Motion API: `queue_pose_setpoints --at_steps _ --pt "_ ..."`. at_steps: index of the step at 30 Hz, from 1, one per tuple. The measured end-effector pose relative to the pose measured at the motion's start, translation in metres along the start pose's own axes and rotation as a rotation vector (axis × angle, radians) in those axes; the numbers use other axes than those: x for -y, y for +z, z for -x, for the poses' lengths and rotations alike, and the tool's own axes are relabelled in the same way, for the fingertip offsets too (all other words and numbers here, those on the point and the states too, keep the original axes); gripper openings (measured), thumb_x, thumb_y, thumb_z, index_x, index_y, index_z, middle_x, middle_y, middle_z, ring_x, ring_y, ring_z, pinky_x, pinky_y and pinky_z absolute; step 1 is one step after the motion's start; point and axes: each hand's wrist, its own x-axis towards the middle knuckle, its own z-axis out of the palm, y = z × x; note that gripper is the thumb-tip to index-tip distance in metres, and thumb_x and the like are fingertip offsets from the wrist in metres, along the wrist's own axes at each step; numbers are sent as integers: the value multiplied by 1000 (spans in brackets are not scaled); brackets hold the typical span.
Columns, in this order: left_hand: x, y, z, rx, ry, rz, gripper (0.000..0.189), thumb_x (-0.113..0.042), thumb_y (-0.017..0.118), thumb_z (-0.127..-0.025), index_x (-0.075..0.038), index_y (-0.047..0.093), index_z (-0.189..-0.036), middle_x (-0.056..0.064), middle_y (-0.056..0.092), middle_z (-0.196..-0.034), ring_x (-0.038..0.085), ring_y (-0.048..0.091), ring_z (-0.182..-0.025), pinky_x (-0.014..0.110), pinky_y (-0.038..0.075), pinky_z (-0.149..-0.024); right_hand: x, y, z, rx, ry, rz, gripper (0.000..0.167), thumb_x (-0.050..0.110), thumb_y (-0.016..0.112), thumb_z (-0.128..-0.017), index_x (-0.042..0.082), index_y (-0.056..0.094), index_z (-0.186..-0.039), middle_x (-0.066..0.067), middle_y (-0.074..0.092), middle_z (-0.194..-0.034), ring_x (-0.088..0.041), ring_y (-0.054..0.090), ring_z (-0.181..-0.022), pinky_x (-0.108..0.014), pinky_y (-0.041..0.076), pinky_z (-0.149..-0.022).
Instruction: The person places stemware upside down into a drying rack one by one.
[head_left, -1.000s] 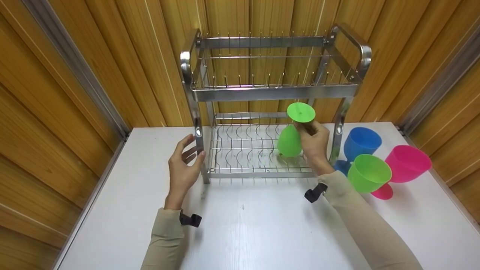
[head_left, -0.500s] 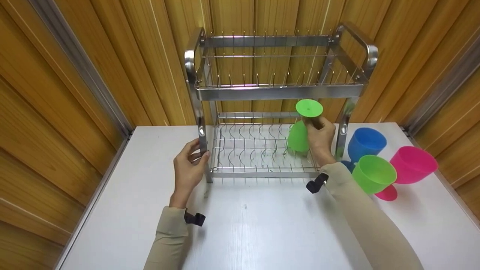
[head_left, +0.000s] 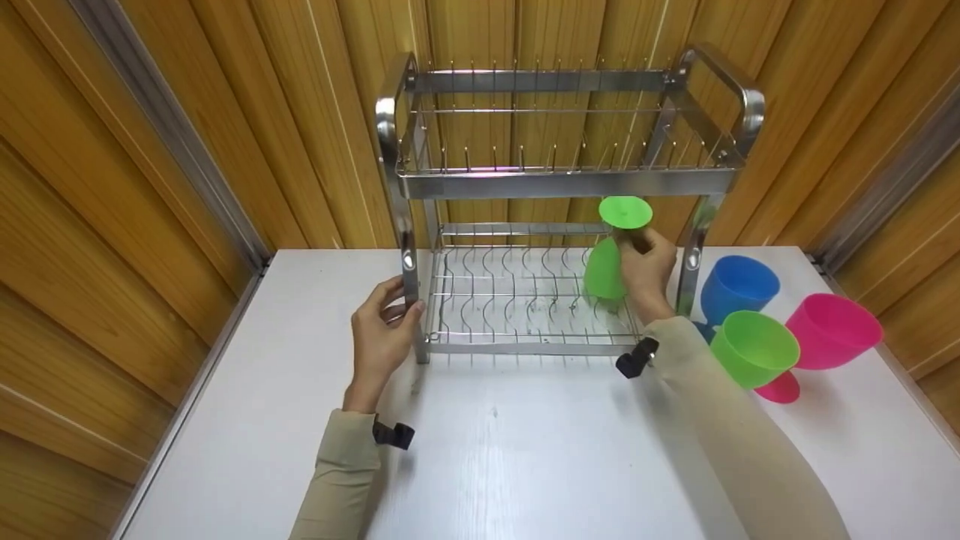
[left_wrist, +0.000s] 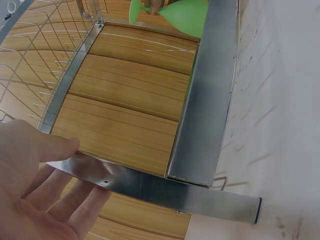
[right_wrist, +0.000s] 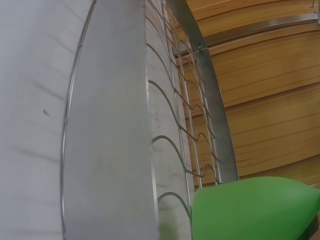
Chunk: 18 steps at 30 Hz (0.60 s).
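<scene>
A two-tier metal dish rack (head_left: 570, 184) stands in the middle of the head view. My left hand (head_left: 381, 337) holds its front left post, thumb on one side and fingers on the other, as the left wrist view also shows. With my right hand (head_left: 649, 274) I hold a green plastic goblet (head_left: 604, 270) by its stem, upside down, between the two tiers near the right end. Its round foot is uppermost. In the right wrist view the goblet's bowl (right_wrist: 255, 210) is at the lower tier's wires; whether it rests on them is unclear.
Right of the rack, a blue goblet (head_left: 741, 285), a second green goblet (head_left: 756, 349) and a pink goblet (head_left: 834, 331) sit close together on the white table (head_left: 495, 465). Wood-patterned walls (head_left: 165, 150) enclose the table behind and at both sides.
The green goblet in my right hand has shifted slightly right and back along the lower tier. My left hand has closed in on the post. The whole view has drifted a little.
</scene>
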Motion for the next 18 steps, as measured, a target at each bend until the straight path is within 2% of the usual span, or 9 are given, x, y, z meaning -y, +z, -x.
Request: queue_pose_setpoints --at_steps 3,8,14,18 --pt "-1 1 -1 4 -1 10 46 1 79 -94 -3 66 -138 18 75 -128 35 79 -106 31 65 -91 1 0 -1 -13 10 4 20 15 75 -100 -1 79 -112 -8 78 -105 -5 65 -90 -20 53 -83" --pt "-2 1 -1 12 -2 13 46 0 79 -94 -4 66 -138 17 75 -129 34 79 -105 29 65 -91 1 -1 -1 -23 5 25 21 16 74 -101 -1 79 -112 -11 78 -106 -5 64 -89 -19 52 -81" --pt "-1 -1 0 11 -28 14 45 -1 79 -95 -5 67 -137 16 75 -128 33 79 -105 31 65 -91 -1 0 -1 -34 12 14 22 16 75 -101 -2 78 -113 -8 76 -103 -5 63 -88 -19 52 -80" --pt "0 -1 0 10 -34 16 45 -1 79 -95 -5 67 -138 16 75 -128 33 79 -105 33 65 -92 -1 0 0 -32 16 14 23 16 74 -101 -2 77 -115 -13 77 -109 -7 64 -91 -20 52 -83"
